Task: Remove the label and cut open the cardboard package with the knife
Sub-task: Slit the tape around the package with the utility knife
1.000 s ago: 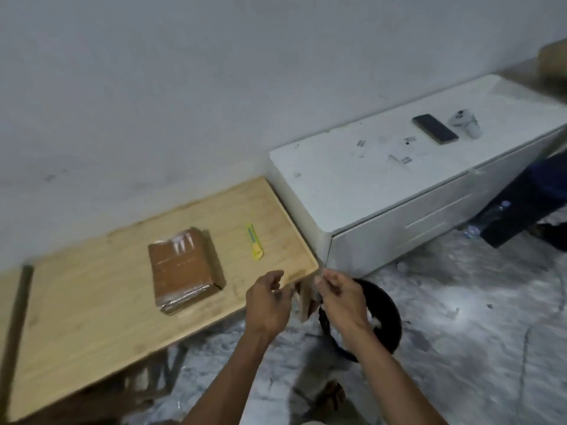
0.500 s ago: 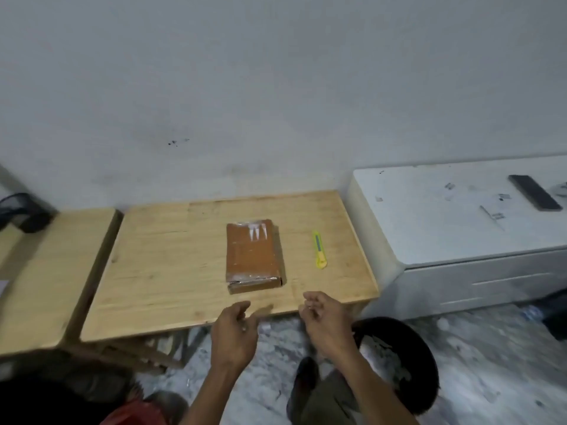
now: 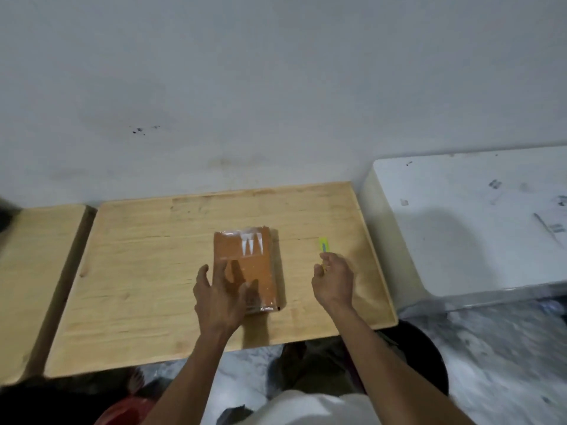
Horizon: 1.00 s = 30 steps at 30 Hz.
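Note:
A flat brown cardboard package (image 3: 256, 265), wrapped in clear tape, lies in the middle of the wooden table (image 3: 138, 271). White scraps of label (image 3: 251, 245) remain near its far end. My left hand (image 3: 219, 297) hovers over the package's near left part with fingers spread, casting finger shadows on it. A small yellow knife (image 3: 323, 244) lies to the right of the package. My right hand (image 3: 334, 280) covers the knife's near end with curled fingers. Whether it grips the knife is unclear.
A white cabinet (image 3: 475, 225) stands right of the table, with small scraps on top. A black round bin (image 3: 429, 357) sits on the floor below the table's right corner. A second wooden table (image 3: 33, 271) adjoins on the left. The wall is close behind.
The view swung from the bin back to the table. Both hands rose from below the table's edge: the left came over the package, the right reached the knife. Nothing remains between the fingers.

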Each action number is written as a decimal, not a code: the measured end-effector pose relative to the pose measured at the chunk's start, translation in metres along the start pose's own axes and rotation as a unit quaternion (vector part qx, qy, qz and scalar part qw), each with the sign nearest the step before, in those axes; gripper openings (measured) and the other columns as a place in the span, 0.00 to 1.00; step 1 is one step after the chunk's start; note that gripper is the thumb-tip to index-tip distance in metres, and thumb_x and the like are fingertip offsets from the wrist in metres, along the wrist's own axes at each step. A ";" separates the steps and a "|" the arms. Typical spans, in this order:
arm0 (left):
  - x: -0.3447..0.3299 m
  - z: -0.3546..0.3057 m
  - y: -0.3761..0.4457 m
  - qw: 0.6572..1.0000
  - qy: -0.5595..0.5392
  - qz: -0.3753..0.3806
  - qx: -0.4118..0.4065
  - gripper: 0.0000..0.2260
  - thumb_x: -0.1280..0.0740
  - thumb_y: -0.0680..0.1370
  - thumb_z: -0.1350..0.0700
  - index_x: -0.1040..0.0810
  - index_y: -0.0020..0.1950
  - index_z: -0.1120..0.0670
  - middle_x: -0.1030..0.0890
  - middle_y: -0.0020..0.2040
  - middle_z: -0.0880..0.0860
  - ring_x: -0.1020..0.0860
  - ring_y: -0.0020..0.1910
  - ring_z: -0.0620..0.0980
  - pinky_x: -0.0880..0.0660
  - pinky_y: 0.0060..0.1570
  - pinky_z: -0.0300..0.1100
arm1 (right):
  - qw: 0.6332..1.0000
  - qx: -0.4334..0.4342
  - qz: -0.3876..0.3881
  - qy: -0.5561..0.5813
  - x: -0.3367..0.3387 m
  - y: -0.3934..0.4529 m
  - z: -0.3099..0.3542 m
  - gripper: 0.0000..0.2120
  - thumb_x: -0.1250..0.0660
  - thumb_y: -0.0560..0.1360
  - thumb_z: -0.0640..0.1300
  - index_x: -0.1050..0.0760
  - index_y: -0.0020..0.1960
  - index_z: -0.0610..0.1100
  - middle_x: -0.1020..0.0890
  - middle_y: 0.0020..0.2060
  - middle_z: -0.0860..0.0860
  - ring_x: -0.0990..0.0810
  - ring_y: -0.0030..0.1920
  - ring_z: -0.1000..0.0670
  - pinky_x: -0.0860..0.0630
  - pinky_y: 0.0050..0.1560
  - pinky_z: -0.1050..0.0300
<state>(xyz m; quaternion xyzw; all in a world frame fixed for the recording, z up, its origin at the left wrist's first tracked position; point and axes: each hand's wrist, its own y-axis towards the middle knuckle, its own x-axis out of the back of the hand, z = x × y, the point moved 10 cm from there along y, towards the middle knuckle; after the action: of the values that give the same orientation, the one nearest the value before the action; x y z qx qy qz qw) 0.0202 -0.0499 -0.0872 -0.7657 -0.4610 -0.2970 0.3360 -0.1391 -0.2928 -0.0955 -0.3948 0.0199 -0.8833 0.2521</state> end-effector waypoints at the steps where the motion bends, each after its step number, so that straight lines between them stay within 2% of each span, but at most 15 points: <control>1: -0.006 -0.001 0.008 1.000 0.013 0.002 0.008 0.32 0.30 0.73 0.38 0.37 0.73 0.43 0.45 0.78 0.57 0.41 0.73 0.65 0.31 0.63 0.64 | 1.000 -0.012 -0.005 -0.018 -0.001 0.009 -0.006 0.14 0.35 0.78 0.41 0.23 0.63 0.42 0.20 0.58 0.43 0.22 0.59 0.41 0.25 0.56 0.51; 5: -0.030 0.001 0.028 0.998 0.040 0.022 0.038 0.38 0.29 0.68 0.33 0.41 0.73 0.39 0.50 0.79 0.55 0.44 0.75 0.66 0.33 0.63 0.68 | 0.997 -0.046 -0.011 -0.064 -0.005 0.038 -0.025 0.12 0.35 0.78 0.40 0.24 0.61 0.40 0.21 0.56 0.41 0.25 0.60 0.39 0.26 0.53 0.49; 9: -0.043 0.007 0.027 0.996 0.060 0.035 0.061 0.47 0.31 0.64 0.27 0.47 0.77 0.39 0.55 0.79 0.53 0.45 0.76 0.65 0.40 0.68 0.69 | 0.993 -0.073 0.002 -0.089 -0.014 0.049 -0.038 0.13 0.35 0.77 0.41 0.25 0.62 0.41 0.23 0.59 0.41 0.26 0.61 0.38 0.25 0.54 0.46; 17: -0.046 0.009 0.027 0.993 0.068 0.041 0.082 0.49 0.35 0.63 0.24 0.50 0.78 0.39 0.55 0.80 0.52 0.45 0.76 0.63 0.41 0.69 0.67 | 0.990 -0.086 -0.008 -0.112 -0.032 0.057 -0.043 0.09 0.33 0.74 0.39 0.24 0.54 0.39 0.25 0.55 0.39 0.25 0.57 0.36 0.24 0.53 0.45; 20: -0.045 0.008 0.027 0.995 0.057 0.038 0.078 0.49 0.35 0.63 0.24 0.51 0.77 0.38 0.55 0.79 0.52 0.46 0.76 0.62 0.42 0.69 0.67 | 0.995 -0.060 -0.008 -0.084 -0.034 0.060 -0.036 0.05 0.33 0.73 0.36 0.25 0.49 0.39 0.23 0.48 0.42 0.23 0.53 0.37 0.24 0.51 0.49; 23: -0.046 0.008 0.026 0.994 0.057 0.038 0.082 0.49 0.35 0.63 0.24 0.52 0.78 0.38 0.57 0.80 0.52 0.48 0.77 0.61 0.44 0.70 0.66 | 0.996 -0.067 0.048 -0.021 -0.041 0.064 -0.022 0.07 0.35 0.77 0.37 0.28 0.54 0.40 0.25 0.37 0.51 0.23 0.44 0.42 0.31 0.42 0.57; 25: -0.047 0.009 0.025 0.993 0.060 0.037 0.090 0.49 0.36 0.64 0.23 0.53 0.78 0.38 0.57 0.80 0.52 0.49 0.77 0.60 0.46 0.71 0.66 | 0.990 -0.072 0.104 0.069 -0.052 0.066 -0.008 0.07 0.38 0.80 0.42 0.30 0.57 0.45 0.21 0.39 0.49 0.20 0.42 0.44 0.27 0.42 0.55; 27: -0.047 0.009 0.026 0.992 0.070 0.033 0.096 0.49 0.38 0.64 0.22 0.54 0.78 0.38 0.58 0.80 0.53 0.50 0.77 0.60 0.48 0.72 0.67 | 0.959 -0.109 0.168 0.199 -0.064 0.064 0.007 0.06 0.39 0.81 0.43 0.31 0.58 0.48 0.19 0.43 0.47 0.19 0.39 0.48 0.20 0.42 0.49; 30: -0.049 0.009 0.026 0.993 0.071 0.034 0.093 0.48 0.39 0.64 0.22 0.54 0.78 0.37 0.58 0.80 0.53 0.50 0.78 0.60 0.49 0.72 0.67 | 0.881 -0.134 0.270 0.365 -0.075 0.061 0.048 0.06 0.36 0.80 0.38 0.28 0.55 0.45 0.19 0.45 0.47 0.19 0.37 0.50 0.19 0.40 0.51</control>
<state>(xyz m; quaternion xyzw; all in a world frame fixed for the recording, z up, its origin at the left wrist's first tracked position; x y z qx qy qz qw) 0.0257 -0.0768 -0.1359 -0.7236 -0.4348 -0.2949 0.4477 -0.0369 -0.3035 -0.1288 -0.0541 0.3340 -0.8517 0.4002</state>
